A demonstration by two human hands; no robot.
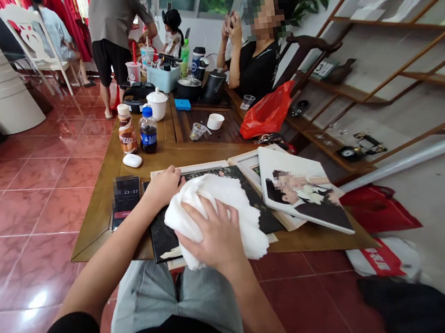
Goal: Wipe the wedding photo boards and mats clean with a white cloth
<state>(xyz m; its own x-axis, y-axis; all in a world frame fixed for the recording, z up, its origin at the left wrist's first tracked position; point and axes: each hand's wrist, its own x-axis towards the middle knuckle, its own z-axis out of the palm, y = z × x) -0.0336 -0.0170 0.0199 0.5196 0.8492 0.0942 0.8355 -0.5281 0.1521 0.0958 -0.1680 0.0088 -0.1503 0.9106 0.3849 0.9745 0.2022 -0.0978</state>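
Note:
My right hand is closed on a bunched white cloth, pressing it down over a dark photo panel. Much of the panel is hidden under the cloth and my arms. At the panel's far left edge, my left hand rests with its fingers bent over the border, gripping it. Part of a light wooden frame shows beneath the panel. On the right, a white-edged photo panel with a picture of a couple leans over another pale frame.
A phone, a white earbud case, a coffee bottle and a cola bottle stand left on the wooden table. Behind are a lidded white cup and a red plastic bag. Several people are beyond the table.

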